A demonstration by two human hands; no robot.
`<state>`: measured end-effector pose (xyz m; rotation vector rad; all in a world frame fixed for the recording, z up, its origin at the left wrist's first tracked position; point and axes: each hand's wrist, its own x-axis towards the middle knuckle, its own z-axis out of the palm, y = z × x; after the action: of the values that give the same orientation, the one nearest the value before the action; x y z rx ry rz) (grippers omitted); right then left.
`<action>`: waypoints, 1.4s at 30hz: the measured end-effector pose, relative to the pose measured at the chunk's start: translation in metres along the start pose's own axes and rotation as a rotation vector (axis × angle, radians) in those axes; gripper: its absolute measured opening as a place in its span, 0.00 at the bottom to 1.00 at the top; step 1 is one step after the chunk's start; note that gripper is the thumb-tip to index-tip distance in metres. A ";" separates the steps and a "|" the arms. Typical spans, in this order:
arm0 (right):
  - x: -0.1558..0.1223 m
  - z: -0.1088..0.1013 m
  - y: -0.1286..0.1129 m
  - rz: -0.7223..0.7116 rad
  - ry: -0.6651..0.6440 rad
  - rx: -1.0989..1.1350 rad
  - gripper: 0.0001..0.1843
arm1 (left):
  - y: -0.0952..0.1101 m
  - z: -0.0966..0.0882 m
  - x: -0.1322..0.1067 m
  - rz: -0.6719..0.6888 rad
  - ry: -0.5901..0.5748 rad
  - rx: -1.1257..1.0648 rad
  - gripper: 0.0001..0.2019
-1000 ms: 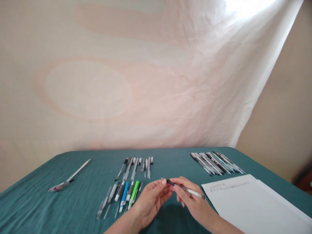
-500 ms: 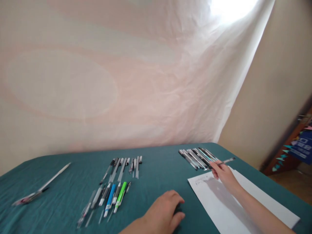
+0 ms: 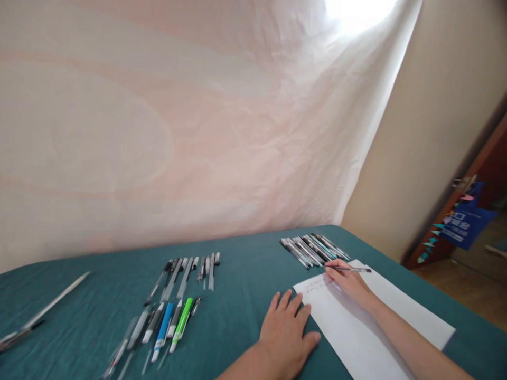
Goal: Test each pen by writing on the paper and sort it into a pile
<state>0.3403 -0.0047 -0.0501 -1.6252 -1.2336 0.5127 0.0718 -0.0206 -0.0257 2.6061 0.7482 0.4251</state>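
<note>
My right hand [image 3: 345, 278] pinches a slim dark pen [image 3: 358, 269] over the upper part of a white paper sheet [image 3: 356, 332]. Small handwriting [image 3: 317, 283] shows near the sheet's upper left corner; whether the pen tip touches the paper is hard to tell. Flat on the green cloth, fingers spread, lies my left hand [image 3: 285, 332], its thumb and fingertips by the paper's left edge. Just beyond the right hand is a row of pens [image 3: 315, 250], mostly clear, black and grey.
Several pens and refills lie left of the middle, among them a blue pen [image 3: 162, 332] and a green pen [image 3: 181, 324]. Farther left is a long white stick-like item [image 3: 59, 299]. A pale curtain [image 3: 222, 132] hangs behind the green-covered table [image 3: 245, 274].
My left hand has opened out from a curled pose and settled flat near the paper's edge. The right hand has brought the pen lower over the writing. The view has swung slightly right.
</note>
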 end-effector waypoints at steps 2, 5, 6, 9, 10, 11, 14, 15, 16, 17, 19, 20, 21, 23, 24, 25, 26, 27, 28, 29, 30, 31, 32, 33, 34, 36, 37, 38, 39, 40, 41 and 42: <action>-0.001 -0.001 0.001 -0.012 0.032 -0.027 0.12 | -0.001 -0.001 -0.002 0.006 -0.005 0.000 0.26; -0.001 -0.003 0.002 -0.019 0.057 -0.068 0.12 | -0.002 -0.002 -0.002 0.011 -0.002 0.000 0.26; -0.001 -0.003 0.003 -0.022 0.063 -0.082 0.12 | -0.002 -0.002 -0.002 0.012 0.002 -0.001 0.26; -0.001 -0.005 0.004 -0.039 0.074 -0.120 0.12 | -0.003 -0.002 -0.001 0.014 0.007 -0.009 0.26; -0.001 -0.005 0.004 -0.048 0.075 -0.132 0.12 | -0.003 -0.002 -0.001 0.014 0.006 -0.012 0.25; -0.001 -0.005 0.004 -0.057 0.074 -0.143 0.12 | -0.003 -0.002 -0.001 0.014 0.004 -0.015 0.25; -0.001 -0.006 0.005 -0.078 0.062 -0.176 0.11 | -0.003 -0.003 -0.002 0.012 0.005 -0.021 0.25; -0.001 -0.006 0.005 -0.082 0.055 -0.186 0.10 | -0.002 -0.004 -0.002 0.013 0.006 -0.023 0.25; -0.001 -0.006 0.006 -0.087 0.048 -0.196 0.10 | -0.002 -0.004 -0.002 0.012 0.008 -0.024 0.25; -0.001 -0.006 0.006 -0.090 0.042 -0.205 0.10 | -0.002 -0.004 -0.002 0.013 0.007 -0.026 0.25; 0.000 -0.006 0.007 -0.096 0.036 -0.221 0.09 | -0.001 -0.005 -0.002 0.013 0.004 -0.027 0.25; 0.000 -0.006 0.007 -0.098 0.035 -0.227 0.10 | -0.001 -0.006 -0.002 0.013 0.002 -0.027 0.25; 0.000 -0.007 0.007 -0.100 0.034 -0.233 0.10 | -0.001 -0.006 -0.002 0.013 0.000 -0.026 0.25; 0.000 -0.007 0.007 -0.104 0.028 -0.243 0.10 | 0.000 -0.007 -0.002 0.011 -0.001 -0.021 0.25; 0.000 -0.007 0.008 -0.106 0.025 -0.246 0.10 | 0.000 -0.007 -0.002 0.011 -0.002 -0.017 0.25; 0.000 -0.007 0.008 -0.109 0.023 -0.249 0.09 | 0.000 -0.007 -0.002 0.011 -0.004 -0.011 0.25; 0.001 -0.007 0.008 -0.111 0.022 -0.251 0.09 | 0.000 -0.006 -0.001 0.011 -0.006 -0.004 0.25; 0.001 -0.008 0.009 -0.112 0.022 -0.252 0.09 | -0.001 -0.006 -0.001 0.011 -0.008 0.005 0.25; 0.001 -0.008 0.010 -0.111 0.023 -0.254 0.09 | -0.001 -0.006 -0.001 0.012 -0.010 0.014 0.26; 0.002 -0.008 0.011 -0.110 0.024 -0.256 0.09 | -0.001 -0.005 -0.001 0.013 -0.011 0.024 0.26; 0.002 -0.008 0.012 -0.108 0.026 -0.258 0.09 | -0.002 -0.004 -0.002 0.014 -0.012 0.034 0.26; 0.003 -0.008 0.013 -0.107 0.029 -0.260 0.09 | -0.002 -0.004 -0.002 0.015 -0.012 0.043 0.26; 0.003 -0.008 0.014 -0.105 0.032 -0.263 0.10 | -0.002 -0.003 -0.002 0.016 -0.012 0.051 0.26; 0.004 -0.008 0.015 -0.104 0.036 -0.266 0.10 | -0.002 -0.003 -0.002 0.017 -0.010 0.058 0.26; 0.004 -0.008 0.016 -0.104 0.039 -0.268 0.10 | -0.002 -0.003 -0.003 0.018 -0.008 0.063 0.26; 0.004 -0.007 0.016 -0.107 0.039 -0.273 0.10 | -0.003 -0.002 -0.003 0.022 -0.003 0.069 0.26; 0.004 -0.007 0.016 -0.111 0.038 -0.274 0.10 | -0.003 -0.002 -0.003 0.022 0.000 0.071 0.26; 0.004 -0.007 0.016 -0.114 0.038 -0.276 0.10 | -0.003 -0.003 -0.003 0.022 0.002 0.072 0.26; 0.004 -0.007 0.016 -0.117 0.039 -0.278 0.10 | -0.003 -0.003 -0.003 0.022 0.004 0.073 0.26; 0.004 -0.007 0.016 -0.119 0.042 -0.281 0.10 | -0.003 -0.003 -0.003 0.021 0.005 0.073 0.26; 0.004 -0.008 0.016 -0.121 0.046 -0.283 0.10 | -0.003 -0.003 -0.003 0.020 0.007 0.073 0.26; 0.004 -0.008 0.016 -0.123 0.049 -0.287 0.10 | -0.002 -0.004 -0.003 0.020 0.007 0.074 0.26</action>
<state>0.3552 -0.0045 -0.0598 -1.7732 -1.4093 0.2247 0.0672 -0.0192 -0.0241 2.6840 0.7543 0.4207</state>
